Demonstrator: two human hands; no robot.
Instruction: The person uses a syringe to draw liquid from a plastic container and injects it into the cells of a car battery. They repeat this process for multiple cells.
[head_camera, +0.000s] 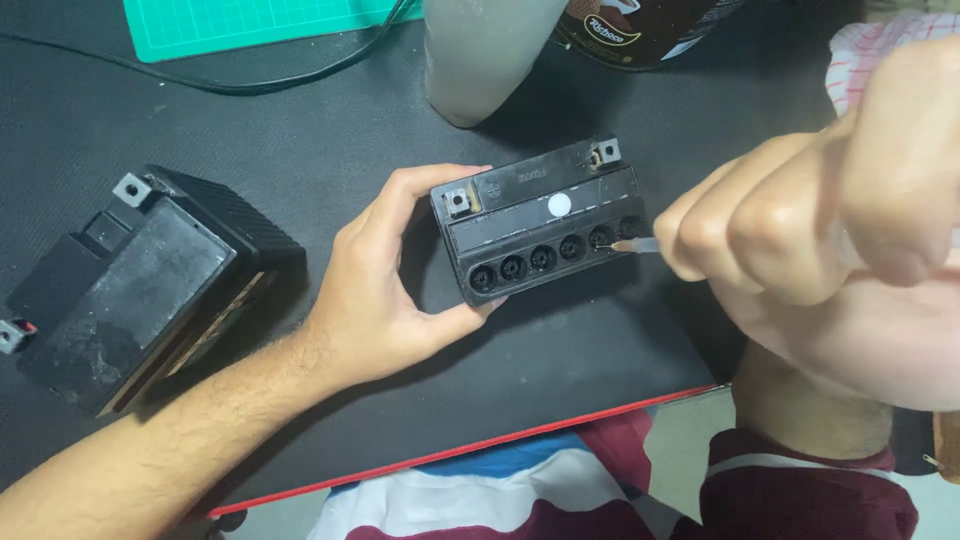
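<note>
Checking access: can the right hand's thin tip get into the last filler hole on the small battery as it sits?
Probably yes. The right hand already has the thin tip at the open hole, nothing covers it, and the left hand steadies the small battery.

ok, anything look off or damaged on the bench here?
The small battery held by the left hand has its six cell holes uncapped; the right hand points a thin tip at one. The larger battery lies tipped, looking dusty. No spill visible.

Bare black mat (330, 140) lay open between the small battery (540, 230) and the larger battery (140, 290); a grey cup (480, 55) crowded behind.
</note>
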